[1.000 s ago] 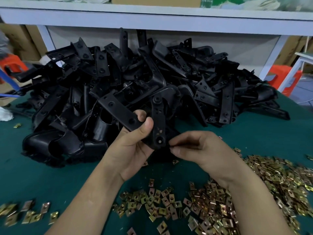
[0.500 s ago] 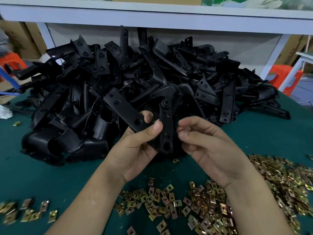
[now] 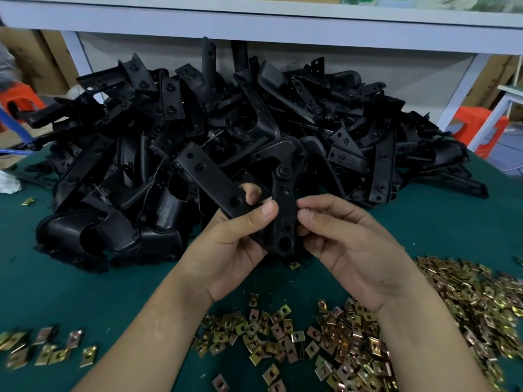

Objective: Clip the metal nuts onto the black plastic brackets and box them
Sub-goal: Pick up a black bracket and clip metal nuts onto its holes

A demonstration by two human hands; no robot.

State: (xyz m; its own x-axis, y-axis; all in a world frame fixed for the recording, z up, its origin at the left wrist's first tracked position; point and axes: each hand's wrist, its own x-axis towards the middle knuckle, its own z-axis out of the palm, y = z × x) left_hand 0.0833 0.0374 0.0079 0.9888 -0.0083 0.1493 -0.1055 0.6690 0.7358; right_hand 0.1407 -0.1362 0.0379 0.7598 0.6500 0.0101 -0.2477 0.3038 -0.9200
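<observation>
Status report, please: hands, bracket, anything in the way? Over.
Copy: left hand grips bracket; right hand pinches its edge; loose nuts on table, nothing blocking.

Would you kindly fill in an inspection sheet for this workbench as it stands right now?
Surface: green table cover, cloth-like.
Job's things: bracket pile at the back; held bracket in front of it; metal nuts strewn at front and right, a few at front left; no box seen.
Clutter: white wad at the left edge.
Hands: left hand grips the held bracket; right hand pinches its right edge; whether a nut sits between the fingers cannot be told.
Cables: nothing seen.
Surroundings: white shelf frame behind; orange stools at both sides; cardboard beyond.
</observation>
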